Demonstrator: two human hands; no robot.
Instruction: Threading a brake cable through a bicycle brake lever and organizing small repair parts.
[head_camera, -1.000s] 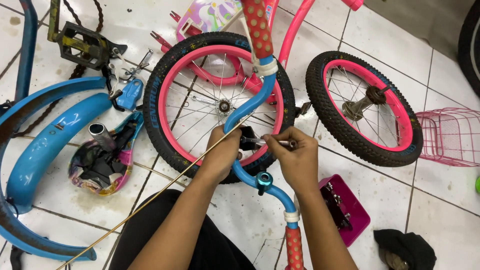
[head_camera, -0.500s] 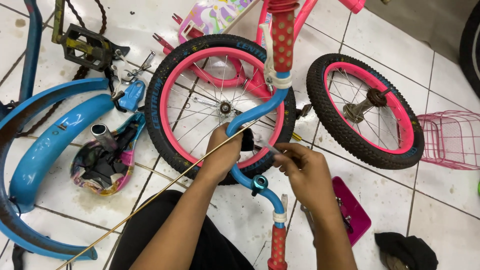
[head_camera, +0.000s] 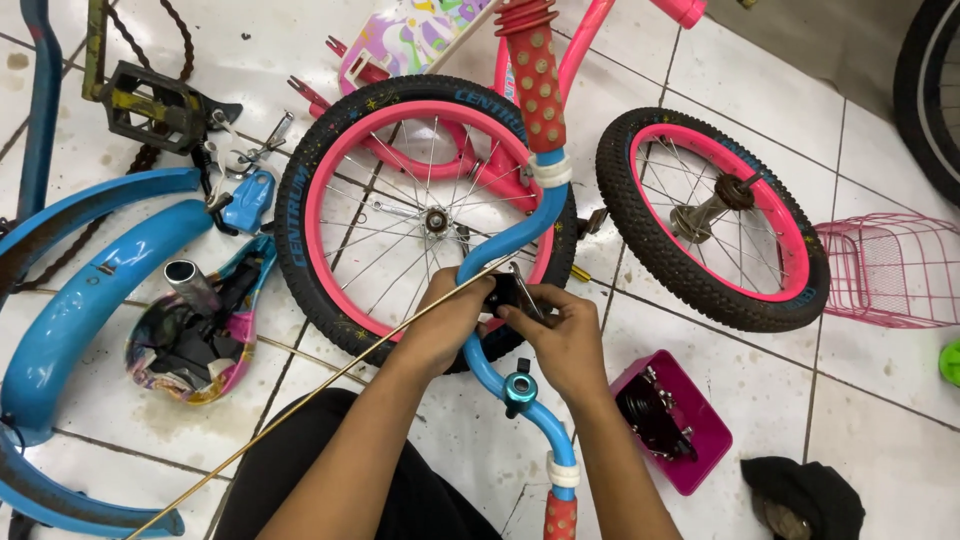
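You are holding a blue curved handlebar (head_camera: 520, 240) of a child's bicycle at its middle, above a white tiled floor (head_camera: 720, 120). The bar runs from a red dotted grip (head_camera: 535, 75) at the top of the view down to a second red grip (head_camera: 560, 518) near the bottom edge. A small teal bell (head_camera: 519, 388) sits on the bar just below your hands.

Your left hand (head_camera: 450, 320) is wrapped around the bar's centre, fingers clenched on it. Your right hand (head_camera: 560, 335) meets it from the other side, its fingers pinched on a small black part (head_camera: 503, 292) at the clamp; a thin metal tool tip shows there, though you cannot tell exactly what it is. The two hands touch each other.

A thin brass-coloured rod (head_camera: 300, 400) slants from your left hand towards the lower left corner.

Behind the bar lies a wheel with a pink rim (head_camera: 330, 180) and black tyre, flat on the floor. A smaller pink-rimmed wheel (head_camera: 790, 250) lies to its right, just beside it. A pink bicycle frame (head_camera: 590, 50) rests across the larger wheel.

To your right, a magenta tray of small dark parts (head_camera: 700, 440) sits near your right forearm, with a dark cloth (head_camera: 800, 495) beyond it and a pink wire basket (head_camera: 890, 265) further out.

To your left lie blue mudguards (head_camera: 90, 290), an upturned saddle (head_camera: 190, 340), a black pedal (head_camera: 150, 100) and a chain (head_camera: 185, 40)
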